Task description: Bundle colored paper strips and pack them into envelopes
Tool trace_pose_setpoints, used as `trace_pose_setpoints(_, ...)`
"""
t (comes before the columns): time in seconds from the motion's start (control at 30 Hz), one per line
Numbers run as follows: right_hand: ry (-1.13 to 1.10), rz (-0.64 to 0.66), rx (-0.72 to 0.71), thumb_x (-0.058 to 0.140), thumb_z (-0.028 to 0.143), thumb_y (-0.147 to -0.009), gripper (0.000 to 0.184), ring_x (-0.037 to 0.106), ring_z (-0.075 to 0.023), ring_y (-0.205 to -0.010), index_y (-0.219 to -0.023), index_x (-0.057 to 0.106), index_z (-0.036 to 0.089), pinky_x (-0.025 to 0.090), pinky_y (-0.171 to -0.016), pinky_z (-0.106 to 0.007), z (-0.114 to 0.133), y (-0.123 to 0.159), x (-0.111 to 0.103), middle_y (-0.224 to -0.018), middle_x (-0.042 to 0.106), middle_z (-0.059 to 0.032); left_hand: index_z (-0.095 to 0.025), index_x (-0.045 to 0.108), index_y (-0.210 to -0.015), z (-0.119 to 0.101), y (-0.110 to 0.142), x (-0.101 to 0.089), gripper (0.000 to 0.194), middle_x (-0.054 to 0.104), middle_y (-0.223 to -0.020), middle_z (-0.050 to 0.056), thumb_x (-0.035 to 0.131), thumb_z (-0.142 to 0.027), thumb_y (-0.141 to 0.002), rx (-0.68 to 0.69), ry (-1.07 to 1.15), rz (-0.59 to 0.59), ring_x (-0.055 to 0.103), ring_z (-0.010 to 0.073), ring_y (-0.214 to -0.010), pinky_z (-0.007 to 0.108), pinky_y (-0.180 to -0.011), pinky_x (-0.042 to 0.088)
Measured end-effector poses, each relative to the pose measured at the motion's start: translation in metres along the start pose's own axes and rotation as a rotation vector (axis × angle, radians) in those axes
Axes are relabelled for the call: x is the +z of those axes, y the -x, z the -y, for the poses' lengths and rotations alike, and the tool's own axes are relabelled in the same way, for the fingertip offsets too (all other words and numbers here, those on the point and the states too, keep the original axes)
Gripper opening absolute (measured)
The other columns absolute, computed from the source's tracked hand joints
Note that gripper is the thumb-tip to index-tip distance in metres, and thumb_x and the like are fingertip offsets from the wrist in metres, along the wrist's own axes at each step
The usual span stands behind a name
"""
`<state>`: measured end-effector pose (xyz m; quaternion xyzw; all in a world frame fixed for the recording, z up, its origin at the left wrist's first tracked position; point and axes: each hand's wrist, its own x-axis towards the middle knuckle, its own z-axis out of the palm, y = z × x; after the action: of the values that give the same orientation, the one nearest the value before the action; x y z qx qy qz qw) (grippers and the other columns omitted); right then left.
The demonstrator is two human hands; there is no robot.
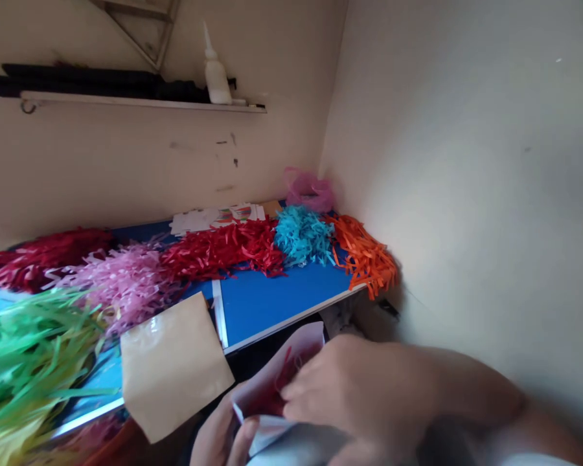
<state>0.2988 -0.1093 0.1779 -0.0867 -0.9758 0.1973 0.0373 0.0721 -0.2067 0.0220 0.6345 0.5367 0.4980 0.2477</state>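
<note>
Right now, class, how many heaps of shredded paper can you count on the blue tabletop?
6: a crimson heap far left, a pink heap beside it, a red heap mid-table, a turquoise heap, an orange heap in the corner, and a green heap nearest. Yellow strands may be another.

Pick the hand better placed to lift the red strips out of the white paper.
Right, probably: the right hand is over the opening, its fingers at the red strips, while the left hand sits lower, supporting the white paper from outside.
</note>
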Motion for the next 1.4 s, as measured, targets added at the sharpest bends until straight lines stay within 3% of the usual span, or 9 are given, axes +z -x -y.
trace_pose_setpoints(0.1,0.0,-0.165,-0.053,0.044,0.055,-0.096,0.053,0.063,-0.0227,-0.112,-0.112,0.063,0.008,0.042,-0.1,-0.031,-0.002,0.006,-0.001,-0.117,0.07,-0.0136,-0.018,0.068,-0.118,0.007,0.005,-0.002,0.039,0.076,-0.108,0.012,0.065,-0.04,-0.085,-0.014,0.054,-0.018,0.073,0.0269,-0.096,0.032,-0.083,0.06)
trace_pose_setpoints(0.3,0.297,0.113,0.326,0.055,0.076,-0.077,0.07,0.066,-0.0271,-0.061,-0.082,0.07,0.008,0.047,-0.064,-0.038,-0.003,-0.008,0.019,-0.07,0.072,-0.0153,-0.018,0.072,-0.113,0.007,0.002,0.0,0.038,0.076,-0.108,0.013,0.07,-0.04,-0.082,-0.101,0.119,-0.017,0.073,0.0276,-0.096,0.03,-0.079,0.061)
trace_pose_setpoints(0.43,0.344,-0.061,0.248,0.058,0.075,-0.076,0.068,0.067,-0.0288,-0.075,-0.09,0.071,0.01,0.048,-0.077,-0.042,-0.003,-0.01,0.026,-0.08,0.073,-0.0153,-0.019,0.073,-0.112,0.003,0.0,0.001,0.037,0.075,-0.11,0.013,0.071,-0.038,-0.081,-0.099,0.135,-0.032,0.073,0.0281,-0.097,0.03,-0.08,0.06)
trace_pose_setpoints(0.57,0.375,-0.057,0.259,0.066,0.075,-0.07,0.065,0.065,-0.0279,-0.063,-0.075,0.071,0.01,0.047,-0.08,-0.047,-0.009,-0.005,0.029,-0.064,0.07,-0.0137,-0.019,0.074,-0.108,-0.002,-0.005,0.002,0.032,0.078,-0.102,0.01,0.07,-0.036,-0.081,-0.099,0.14,-0.064,0.075,0.0248,-0.089,0.026,-0.078,0.06)
trace_pose_setpoints(0.7,0.235,-0.49,0.139,0.067,0.049,-0.085,0.036,0.068,-0.0263,-0.093,-0.102,0.066,0.017,0.043,-0.095,-0.044,-0.023,0.016,0.03,-0.093,0.075,-0.0092,-0.017,0.072,-0.104,0.002,-0.005,0.001,0.03,0.077,-0.1,0.01,0.069,-0.037,-0.082,-0.174,0.188,-0.159,0.074,0.024,-0.088,0.026,-0.077,0.06)
trace_pose_setpoints(0.8,-0.001,-0.871,0.344,0.062,0.044,-0.091,0.045,0.063,-0.0259,-0.111,-0.129,0.051,0.021,0.046,-0.096,-0.041,-0.04,0.021,0.063,-0.115,0.069,-0.0116,-0.02,0.064,-0.114,0.01,-0.004,0.008,0.035,0.075,-0.104,0.009,0.068,-0.037,-0.084,-0.22,0.266,-0.253,0.073,0.0223,-0.093,0.027,-0.078,0.06)
trace_pose_setpoints(0.93,-0.578,-0.996,0.412,0.053,0.058,-0.092,0.058,0.069,-0.0232,-0.101,-0.135,0.034,0.023,0.057,-0.082,-0.034,-0.059,0.002,0.14,-0.115,0.067,-0.013,-0.025,0.056,-0.111,0.028,-0.009,0.025,0.04,0.074,-0.098,0.002,0.077,-0.031,-0.077,-0.148,0.265,-0.613,0.072,0.0148,-0.079,0.022,-0.07,0.059)
trace_pose_setpoints(1.07,-0.579,-1.102,0.464,0.062,0.049,-0.089,0.049,0.068,-0.0251,-0.1,-0.125,0.044,0.021,0.058,-0.084,-0.035,-0.069,-0.011,0.178,-0.113,0.066,-0.0144,-0.019,0.065,-0.104,0.039,-0.014,0.029,0.032,0.073,-0.101,0.006,0.074,-0.036,-0.078,-0.136,0.087,-0.697,0.072,0.0171,-0.084,0.023,-0.073,0.058)
trace_pose_setpoints(1.4,-0.669,-1.018,0.316,0.064,0.037,-0.086,0.026,0.064,-0.0201,-0.095,-0.105,0.054,0.023,0.055,-0.08,-0.029,-0.078,-0.005,0.143,-0.11,0.06,-0.0094,-0.019,0.069,-0.089,0.025,-0.023,-0.001,0.017,0.07,-0.081,0.003,0.073,-0.032,-0.079,-0.012,0.107,-0.469,0.068,0.017,-0.079,0.023,-0.07,0.056)
